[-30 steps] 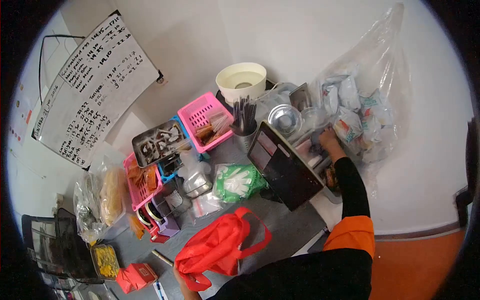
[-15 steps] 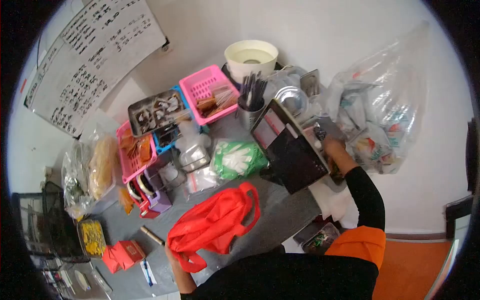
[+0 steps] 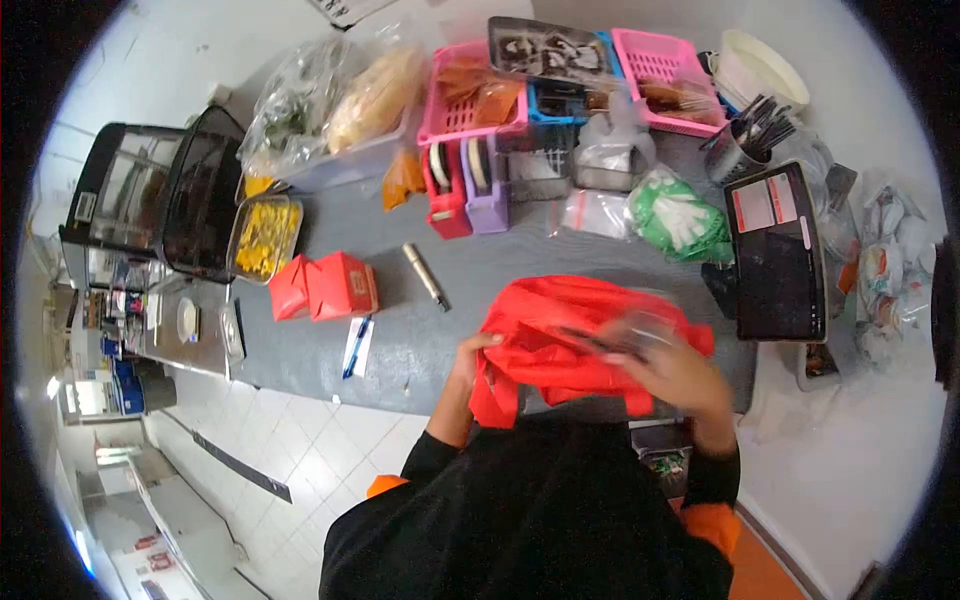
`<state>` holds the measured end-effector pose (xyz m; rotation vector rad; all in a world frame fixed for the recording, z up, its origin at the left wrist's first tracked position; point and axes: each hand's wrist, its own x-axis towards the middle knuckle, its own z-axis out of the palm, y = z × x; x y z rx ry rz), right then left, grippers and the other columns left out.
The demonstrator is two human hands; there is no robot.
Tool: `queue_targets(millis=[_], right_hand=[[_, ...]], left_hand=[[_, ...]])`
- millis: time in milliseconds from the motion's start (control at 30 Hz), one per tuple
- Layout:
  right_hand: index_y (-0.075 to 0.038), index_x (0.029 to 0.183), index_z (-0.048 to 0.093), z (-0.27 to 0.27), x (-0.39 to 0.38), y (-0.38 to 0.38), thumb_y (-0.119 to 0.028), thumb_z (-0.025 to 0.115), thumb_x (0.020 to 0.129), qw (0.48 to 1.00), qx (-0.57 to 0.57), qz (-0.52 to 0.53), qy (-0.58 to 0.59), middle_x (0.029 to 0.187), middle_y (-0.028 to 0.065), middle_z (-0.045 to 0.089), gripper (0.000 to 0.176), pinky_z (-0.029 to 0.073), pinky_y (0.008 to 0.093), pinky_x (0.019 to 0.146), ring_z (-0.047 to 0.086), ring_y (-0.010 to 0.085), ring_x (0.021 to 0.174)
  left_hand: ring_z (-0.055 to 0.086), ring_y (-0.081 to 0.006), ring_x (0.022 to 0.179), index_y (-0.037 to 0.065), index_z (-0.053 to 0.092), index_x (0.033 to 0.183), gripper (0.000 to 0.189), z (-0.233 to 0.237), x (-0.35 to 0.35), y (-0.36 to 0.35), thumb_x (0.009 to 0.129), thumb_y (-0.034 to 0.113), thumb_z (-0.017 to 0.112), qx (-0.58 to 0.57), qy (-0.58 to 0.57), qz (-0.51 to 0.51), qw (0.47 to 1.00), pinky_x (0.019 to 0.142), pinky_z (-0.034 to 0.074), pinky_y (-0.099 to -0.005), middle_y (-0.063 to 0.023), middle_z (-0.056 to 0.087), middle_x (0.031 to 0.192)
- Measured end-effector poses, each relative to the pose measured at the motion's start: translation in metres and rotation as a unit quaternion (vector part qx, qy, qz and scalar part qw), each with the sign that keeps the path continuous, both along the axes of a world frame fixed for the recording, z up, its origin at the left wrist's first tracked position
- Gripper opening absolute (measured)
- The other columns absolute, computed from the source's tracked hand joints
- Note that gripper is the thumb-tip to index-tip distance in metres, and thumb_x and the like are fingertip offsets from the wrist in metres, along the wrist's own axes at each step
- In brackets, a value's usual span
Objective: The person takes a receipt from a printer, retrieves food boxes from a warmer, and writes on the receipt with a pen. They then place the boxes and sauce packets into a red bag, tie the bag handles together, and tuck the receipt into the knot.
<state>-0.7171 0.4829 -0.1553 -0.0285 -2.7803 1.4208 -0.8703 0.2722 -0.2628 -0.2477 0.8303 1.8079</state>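
A red fabric bag (image 3: 560,340) with handles lies on the grey table in front of me. My left hand (image 3: 474,362) is closed on the bag's left edge. My right hand (image 3: 672,368) is over the bag's right side, smeared by motion. Its fingers are closed around a small clear packet (image 3: 640,335) with dark, thin ends pointing left over the bag. What lies inside the packet is too blurred to name, and the bag's inside is mostly hidden.
Left on the table are red boxes (image 3: 325,287), a marker (image 3: 426,277), a pen (image 3: 355,347) and a tray of yellow pieces (image 3: 264,238). Tape dispensers (image 3: 467,187), pink baskets (image 3: 668,82) and a bag of gloves (image 3: 682,215) stand behind. A tablet (image 3: 778,255) stands right.
My right hand has come from the container behind the tablet to above the red bag, bringing a packet. My left hand still holds the bag. The view has turned left.
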Motion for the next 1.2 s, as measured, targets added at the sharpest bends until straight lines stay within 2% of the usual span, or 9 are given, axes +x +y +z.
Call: queue_targets(millis=[100,167,233,333,633,800,1033,1133,1200], right_hand=[[0.003,0.084,0.046,-0.066,-0.071,-0.012,-0.026,0.051,0.074,0.93,0.06,0.287,-0.223,0.075,0.0224,0.052,0.032,0.04,0.0405,0.061,0.051,0.0363,0.069],[0.003,0.086,0.044,-0.099,-0.082,-0.018,-0.027,0.052,0.074,0.945,0.061,0.248,-0.203,0.075,0.0222,0.052,0.033,0.04,0.0404,0.061,0.051,0.036,0.07],[0.003,0.092,0.041,-0.101,-0.088,-0.027,-0.025,0.051,0.074,0.96,0.069,0.192,-0.193,0.078,0.0233,0.052,0.034,0.04,0.0398,0.064,0.052,0.0356,0.074],[0.003,0.096,0.041,-0.107,-0.091,-0.035,-0.022,0.05,0.075,0.988,-0.029,0.086,-0.122,0.083,0.025,0.05,0.034,0.04,0.0387,0.067,0.051,0.0362,0.08],[0.003,0.111,0.032,-0.075,-0.092,0.004,-0.014,0.042,0.077,0.96,0.192,-0.049,-0.196,0.085,0.024,0.052,0.04,0.04,0.0399,0.068,0.05,0.0367,0.082],[-0.008,0.106,0.043,-0.046,-0.087,-0.007,-0.015,0.044,0.076,0.964,0.119,0.227,-0.077,0.081,0.0177,0.054,0.031,0.043,0.0417,0.059,0.054,0.0316,0.073],[-0.01,0.104,0.045,-0.113,-0.117,-0.039,-0.03,0.053,0.072,0.868,0.406,0.2,-0.203,0.08,0.0123,0.054,0.039,0.044,0.0382,0.065,0.054,0.027,0.078],[-0.006,0.107,0.041,-0.11,-0.108,-0.055,-0.03,0.061,0.064,0.897,0.39,0.14,-0.152,0.095,0.0131,0.05,0.053,0.042,0.0388,0.072,0.049,0.0281,0.089],[-0.007,0.108,0.041,-0.079,-0.101,-0.062,-0.025,0.066,0.06,0.929,0.329,0.126,-0.114,0.099,0.0135,0.047,0.057,0.041,0.0381,0.074,0.047,0.0281,0.092]], left_hand=[[0.052,-0.0238,0.087,-0.001,0.047,0.099,0.035,0.014,-0.016,0.003,0.066,0.009,0.055,-0.054,0.138,-0.096,0.984,0.078,0.041,-0.0355,-0.0124,0.053,0.095],[0.051,-0.0249,0.087,-0.001,0.046,0.098,0.035,0.024,-0.024,-0.001,0.066,0.008,0.055,-0.129,0.275,-0.15,0.941,0.078,0.04,-0.0356,-0.0133,0.053,0.095],[0.05,-0.0286,0.085,0.001,0.045,0.099,0.039,0.041,-0.024,-0.01,0.064,0.008,0.058,-0.459,0.798,0.026,0.389,0.077,0.04,-0.0363,-0.0143,0.052,0.089],[0.049,-0.0314,0.083,0.003,0.043,0.101,0.047,0.064,0.005,-0.002,0.059,0.013,0.062,-0.167,0.841,-0.081,0.508,0.075,0.04,-0.0373,-0.0156,0.05,0.084],[0.056,-0.0177,0.062,0.009,0.059,0.072,0.013,0.014,0.008,-0.006,0.066,0.018,0.051,-0.3,0.822,-0.418,0.245,0.049,0.044,-0.0323,-0.0077,0.057,0.075],[0.052,-0.0192,0.075,0.012,0.058,0.062,0.01,0.054,-0.008,-0.013,0.065,0.015,0.049,-0.304,0.87,-0.345,0.175,0.066,0.042,-0.0304,-0.0036,0.054,0.067],[0.051,-0.0187,0.077,0.009,0.056,0.064,0.008,0.059,-0.003,-0.034,0.064,0.013,0.049,-0.297,0.843,-0.387,0.227,0.072,0.039,-0.0335,-0.0039,0.054,0.073],[0.05,-0.0232,0.084,0.006,0.055,0.081,0.019,0.066,-0.026,-0.051,0.063,0.012,0.054,-0.223,0.829,-0.383,0.342,0.078,0.037,-0.0361,-0.0093,0.052,0.087],[0.044,-0.0271,0.099,0.006,0.048,0.1,0.043,0.093,-0.06,-0.062,0.061,0.014,0.062,0.029,0.748,-0.278,0.602,0.084,0.034,-0.0386,-0.014,0.046,0.104]])
